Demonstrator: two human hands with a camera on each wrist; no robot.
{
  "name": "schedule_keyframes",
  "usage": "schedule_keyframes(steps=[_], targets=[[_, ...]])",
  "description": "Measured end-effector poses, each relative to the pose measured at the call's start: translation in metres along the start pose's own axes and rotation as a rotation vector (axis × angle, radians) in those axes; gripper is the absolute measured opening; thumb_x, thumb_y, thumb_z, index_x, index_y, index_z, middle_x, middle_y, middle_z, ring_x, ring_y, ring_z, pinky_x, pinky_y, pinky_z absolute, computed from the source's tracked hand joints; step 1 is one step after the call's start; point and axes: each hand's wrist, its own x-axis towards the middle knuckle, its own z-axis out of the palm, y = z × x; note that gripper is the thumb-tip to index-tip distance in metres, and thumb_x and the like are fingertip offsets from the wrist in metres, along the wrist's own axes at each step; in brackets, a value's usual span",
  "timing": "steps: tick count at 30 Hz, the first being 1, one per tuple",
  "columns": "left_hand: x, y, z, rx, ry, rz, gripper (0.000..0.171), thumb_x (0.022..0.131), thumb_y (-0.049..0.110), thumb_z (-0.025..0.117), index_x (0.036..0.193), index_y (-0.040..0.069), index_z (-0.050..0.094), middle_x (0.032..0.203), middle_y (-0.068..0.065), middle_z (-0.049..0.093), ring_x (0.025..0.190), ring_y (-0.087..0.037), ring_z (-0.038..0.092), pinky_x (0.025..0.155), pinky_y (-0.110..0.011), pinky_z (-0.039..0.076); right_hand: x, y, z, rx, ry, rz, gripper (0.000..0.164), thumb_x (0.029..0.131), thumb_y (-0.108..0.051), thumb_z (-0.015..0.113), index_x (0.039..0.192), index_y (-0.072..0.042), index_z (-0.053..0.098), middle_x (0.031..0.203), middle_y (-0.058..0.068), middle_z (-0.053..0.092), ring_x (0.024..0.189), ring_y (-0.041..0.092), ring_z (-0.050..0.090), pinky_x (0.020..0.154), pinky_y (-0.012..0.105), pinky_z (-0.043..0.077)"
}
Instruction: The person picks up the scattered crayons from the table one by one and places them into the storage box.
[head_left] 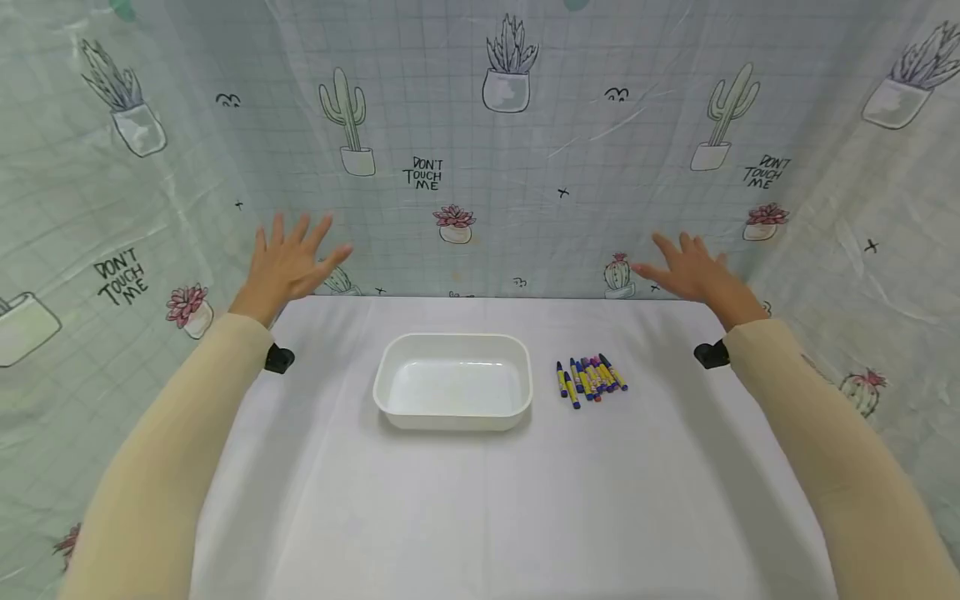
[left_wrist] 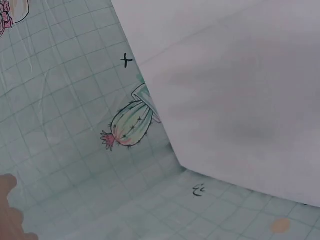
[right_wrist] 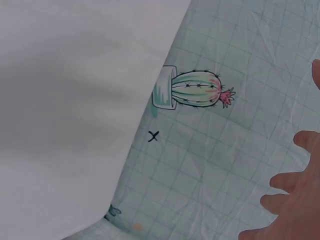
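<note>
In the head view my left hand is raised beyond the table's far left corner, its fingers spread and holding nothing. My right hand is held up in the same way near the far right corner, also with nothing in it. Between the two arms a white rectangular tray stands on the table. To its right lies a loose bunch of several crayons, mostly in yellow and dark blue. The left wrist view catches only fingertips at its lower left; the right wrist view has the fingers along its right side.
A white cloth covers the table. Behind and at both sides hangs a pale green curtain printed with cacti and lettering. Each wrist carries a small black camera mount, such as the one on the left wrist.
</note>
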Motion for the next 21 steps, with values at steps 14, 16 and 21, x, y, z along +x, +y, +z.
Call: schedule_keyframes(steps=[14, 16, 21], targets=[[-0.031, 0.000, 0.035, -0.165, 0.083, 0.002, 0.086, 0.101, 0.075, 0.025, 0.168, 0.022, 0.009, 0.170, -0.026, 0.020, 0.154, -0.061, -0.001, 0.120, -0.078, 0.001, -0.019, -0.003, 0.032, 0.080, 0.035, -0.091, 0.082, 0.107, -0.050, 0.046, 0.164, -0.001, 0.013, 0.164, 0.042, 0.009, 0.151, 0.061, 0.012, 0.116, 0.081, 0.015], [-0.035, 0.004, 0.042, -0.215, 0.084, -0.002, 0.084, 0.102, 0.073, 0.027, 0.168, 0.023, 0.010, 0.170, -0.024, 0.022, 0.154, -0.061, 0.000, 0.121, -0.078, 0.000, -0.022, -0.003, 0.038, 0.109, 0.028, -0.111, 0.079, 0.108, -0.042, 0.049, 0.164, 0.002, 0.013, 0.163, 0.042, 0.012, 0.150, 0.061, 0.015, 0.116, 0.079, 0.019], [-0.046, 0.012, 0.060, -0.276, 0.085, -0.022, 0.079, 0.105, 0.068, 0.027, 0.168, 0.024, 0.009, 0.171, -0.020, 0.022, 0.154, -0.061, 0.003, 0.118, -0.081, 0.003, -0.027, -0.006, 0.050, 0.126, -0.005, -0.135, 0.079, 0.107, -0.035, 0.053, 0.162, 0.006, 0.015, 0.160, 0.042, 0.023, 0.147, 0.061, 0.024, 0.116, 0.076, 0.026]])
